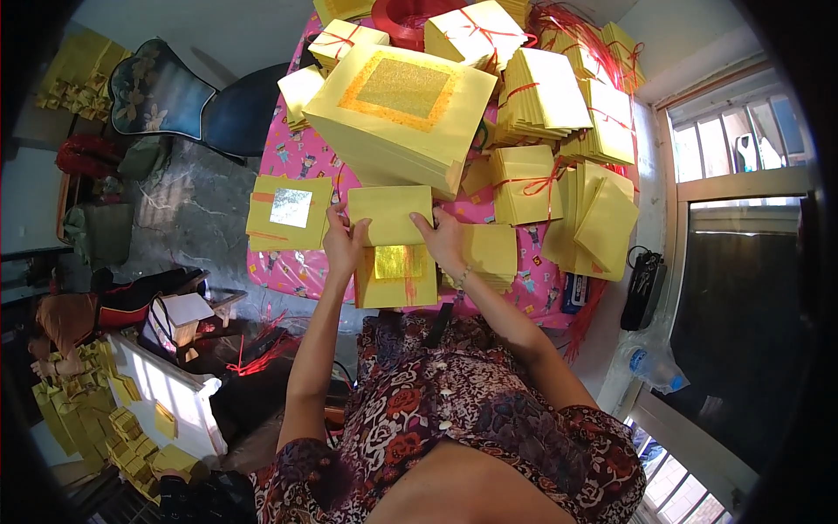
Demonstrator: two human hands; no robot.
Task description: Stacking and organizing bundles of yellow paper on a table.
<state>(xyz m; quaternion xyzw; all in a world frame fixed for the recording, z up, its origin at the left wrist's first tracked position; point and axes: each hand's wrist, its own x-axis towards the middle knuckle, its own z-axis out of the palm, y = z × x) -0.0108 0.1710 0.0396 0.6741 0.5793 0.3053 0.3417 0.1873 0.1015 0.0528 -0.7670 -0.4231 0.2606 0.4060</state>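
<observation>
Between my two hands is a plain yellow paper piece (390, 210), folded or stacked; I cannot tell which. My left hand (344, 240) is closed on its left edge, thumb on top. My right hand (443, 239) pinches the right edge the same way. Just below it lies a yellow sheet with a gold foil square (398, 264), partly covered. To the left rests a yellow sheet with a silver foil square (314, 229). A low stack of yellow paper (491, 253) sits beside my right wrist. Right behind the held paper stands a tall yellow paper stack (410, 92).
Several yellow bundles tied with red string (528, 183) crowd the right of the pink patterned tablecloth (297, 272). A red basin (410, 22) is at the back. A blue chair (240, 109) stands left. A co-worker's sleeve (144, 306) shows at lower left, near folded yellow paper pieces (131, 445).
</observation>
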